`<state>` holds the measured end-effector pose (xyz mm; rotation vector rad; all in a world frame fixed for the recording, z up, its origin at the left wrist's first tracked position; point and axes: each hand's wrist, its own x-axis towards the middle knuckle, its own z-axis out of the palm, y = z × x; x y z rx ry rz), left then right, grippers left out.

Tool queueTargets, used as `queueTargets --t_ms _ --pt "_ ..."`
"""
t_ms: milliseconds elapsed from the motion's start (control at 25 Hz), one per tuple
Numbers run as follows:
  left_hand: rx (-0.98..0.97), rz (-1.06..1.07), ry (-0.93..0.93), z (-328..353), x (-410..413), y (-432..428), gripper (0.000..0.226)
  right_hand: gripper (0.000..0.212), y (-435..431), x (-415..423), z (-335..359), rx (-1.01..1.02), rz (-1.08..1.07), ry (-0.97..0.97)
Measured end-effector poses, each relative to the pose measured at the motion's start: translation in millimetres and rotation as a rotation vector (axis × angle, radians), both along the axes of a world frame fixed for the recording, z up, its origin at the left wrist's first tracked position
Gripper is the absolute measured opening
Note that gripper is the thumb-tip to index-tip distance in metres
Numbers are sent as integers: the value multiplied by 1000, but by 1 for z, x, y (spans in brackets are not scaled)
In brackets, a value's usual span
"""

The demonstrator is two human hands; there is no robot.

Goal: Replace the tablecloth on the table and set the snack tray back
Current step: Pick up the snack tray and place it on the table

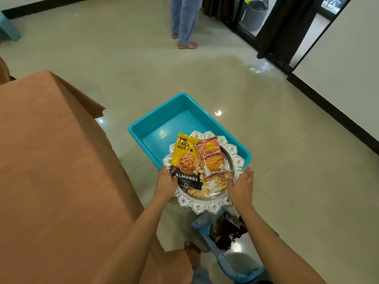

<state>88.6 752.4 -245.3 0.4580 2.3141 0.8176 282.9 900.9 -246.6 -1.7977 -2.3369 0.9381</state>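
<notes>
The left hand has its grip curled on the left rim of the silver snack tray. The right hand touches the right rim, fingers straight. The tray is over the blue tub's near edge, beside the brown tablecloth on the tabletop. Bare floor lies to the right

The silver snack tray sits over the near corner of the turquoise tub; the left hand grips its left rim, the right hand lies straight-fingered against its right rim; the orange tablecloth covers the table left of the tub.
</notes>
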Motion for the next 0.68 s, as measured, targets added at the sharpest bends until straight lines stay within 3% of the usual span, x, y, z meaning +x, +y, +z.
queueTargets --t_ms 120,320,680 --pt "36 -7 26 -1 -1 3 42 71 0 4 -9 -33 35 138" --pt "94 -82 61 16 -1 -10 39 64 -5 0 6 52 23 138" --pt "230 17 145 112 -24 -46 31 62 -23 -42 125 291 77 198"
